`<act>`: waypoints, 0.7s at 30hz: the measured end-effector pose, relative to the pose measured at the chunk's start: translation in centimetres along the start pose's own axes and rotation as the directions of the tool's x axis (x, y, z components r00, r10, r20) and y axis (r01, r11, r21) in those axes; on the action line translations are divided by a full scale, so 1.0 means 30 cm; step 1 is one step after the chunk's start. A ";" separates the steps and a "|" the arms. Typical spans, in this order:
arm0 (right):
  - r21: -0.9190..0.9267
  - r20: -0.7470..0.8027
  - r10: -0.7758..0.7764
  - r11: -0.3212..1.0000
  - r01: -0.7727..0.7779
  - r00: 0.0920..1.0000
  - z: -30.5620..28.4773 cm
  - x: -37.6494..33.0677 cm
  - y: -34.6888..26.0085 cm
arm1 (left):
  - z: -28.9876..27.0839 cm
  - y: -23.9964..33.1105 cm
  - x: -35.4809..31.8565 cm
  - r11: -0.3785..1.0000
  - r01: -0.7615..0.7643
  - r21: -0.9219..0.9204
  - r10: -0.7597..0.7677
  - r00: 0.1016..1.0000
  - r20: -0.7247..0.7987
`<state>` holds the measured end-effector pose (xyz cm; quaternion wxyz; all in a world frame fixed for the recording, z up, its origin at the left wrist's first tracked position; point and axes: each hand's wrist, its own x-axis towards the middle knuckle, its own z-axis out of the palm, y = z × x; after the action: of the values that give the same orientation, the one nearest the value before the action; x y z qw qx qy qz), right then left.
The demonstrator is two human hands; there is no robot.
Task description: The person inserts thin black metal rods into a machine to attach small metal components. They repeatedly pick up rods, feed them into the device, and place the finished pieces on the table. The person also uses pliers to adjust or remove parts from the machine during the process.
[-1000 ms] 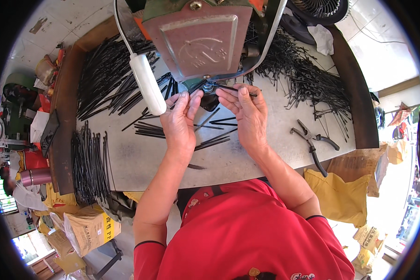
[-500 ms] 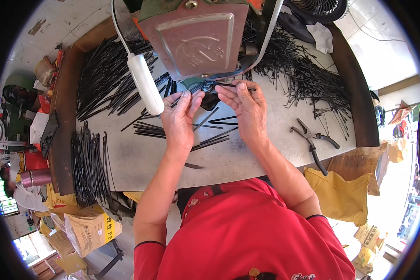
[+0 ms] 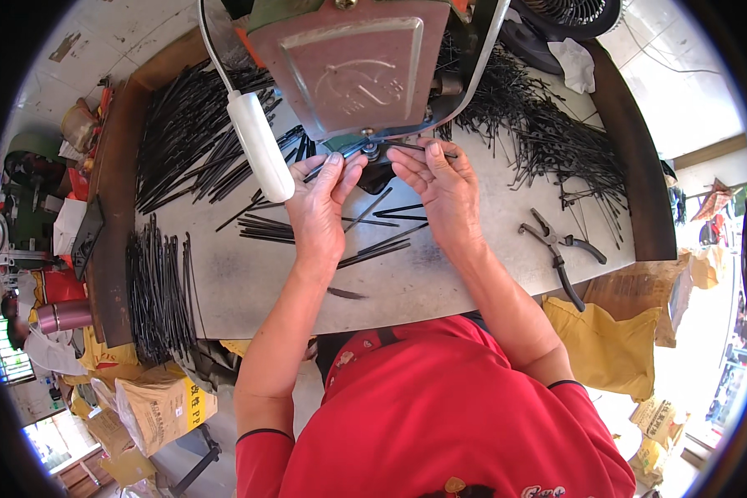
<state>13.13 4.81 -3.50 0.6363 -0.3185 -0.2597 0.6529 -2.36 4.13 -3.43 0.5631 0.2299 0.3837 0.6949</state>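
Rods [image 3: 159, 286], slim and black, lie bundled at nine o'clock on the smudged grey table top [image 3: 249, 290]; at ten spreads a dense heap of long, straight black sticks [image 3: 191, 149]. A smooth white cylinder [image 3: 261, 149] on a bent stem hangs just beside my left hand [image 3: 318, 203]. My left forearm rises from seven o'clock, and that hand, fingers curled, pinches a thin black strip [image 3: 351, 151] under the thumb. At twelve looms a tapered, pinkish-brown metal machine housing [image 3: 349, 75] with a raised border; below it sits a small round metal fitting [image 3: 372, 152], between my hands. My right forearm slants up from five o'clock; my right hand [image 3: 444, 195] grips a straight dark rod [image 3: 407, 147] between thumb and fingers. Whether the two held pieces join at the fitting, I cannot tell. At two o'clock lie tangled wiry black pieces [image 3: 556, 149]; at three, splayed black-handled pliers [image 3: 556, 246].
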 end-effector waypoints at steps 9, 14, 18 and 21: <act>-0.069 -0.011 -0.025 0.997 0.024 1.000 0.033 -0.030 0.000 | -0.022 0.005 -0.011 0.998 0.056 -0.022 -0.057 0.996 -0.064; -0.055 -0.004 -0.028 0.998 0.028 1.000 0.046 -0.026 -0.016 | -0.007 0.014 -0.017 1.000 -0.026 0.011 0.026 0.999 -0.044; -0.034 -0.030 -0.003 0.999 0.002 1.000 0.035 -0.013 -0.010 | -0.004 0.005 0.000 1.000 0.005 -0.013 -0.005 0.998 -0.059; -0.079 -0.017 0.002 0.997 -0.003 1.000 0.052 -0.023 0.000 | -0.031 0.002 0.007 0.998 0.027 -0.051 -0.031 0.995 -0.093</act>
<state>11.96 4.23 -2.40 0.6245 -0.3492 -0.2796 0.6403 -3.15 4.07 -3.97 0.5599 0.1774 0.3957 0.7060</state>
